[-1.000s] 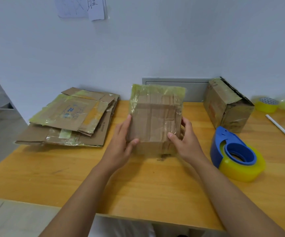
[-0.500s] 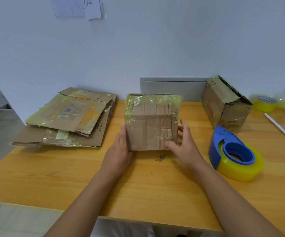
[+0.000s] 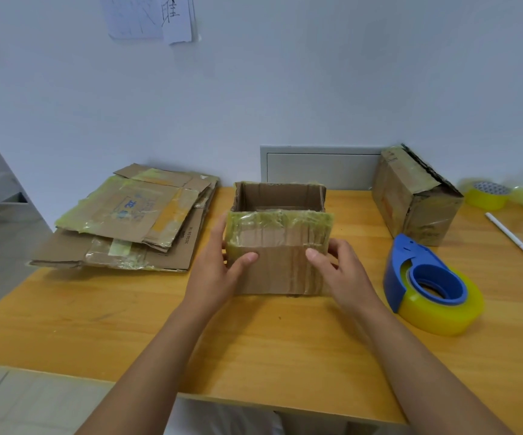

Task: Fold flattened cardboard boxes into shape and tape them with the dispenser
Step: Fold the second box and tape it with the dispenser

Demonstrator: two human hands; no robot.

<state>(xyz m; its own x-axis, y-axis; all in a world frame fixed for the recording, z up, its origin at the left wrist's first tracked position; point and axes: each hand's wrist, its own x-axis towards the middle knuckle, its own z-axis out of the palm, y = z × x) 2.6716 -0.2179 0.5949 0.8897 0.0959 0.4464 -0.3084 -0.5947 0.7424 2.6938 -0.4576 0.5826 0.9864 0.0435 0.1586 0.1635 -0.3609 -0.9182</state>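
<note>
Box [image 3: 280, 246]: upright at table [image 3: 254, 334] centre, open top, near flap folded outward. Gripped at both sides by left hand [image 3: 219, 271] and right hand [image 3: 341, 274]. Flaps are best squared before dispenser [image 3: 426, 284], right, is fetched.

Open cardboard box [image 3: 280, 265] at table [image 3: 254, 340] centre, gripped between left hand [image 3: 214, 271] and right hand [image 3: 345, 274]. Left of it, stack of flattened boxes [image 3: 128, 221]. Right and nearer, tape dispenser [image 3: 429, 287]. Behind dispenser, taped box [image 3: 414, 196] near the wall. Farther right, tape roll [image 3: 487, 194], then pen [image 3: 508, 233] in front of it. Wall panel [image 3: 320, 166] behind the centre box.
</note>
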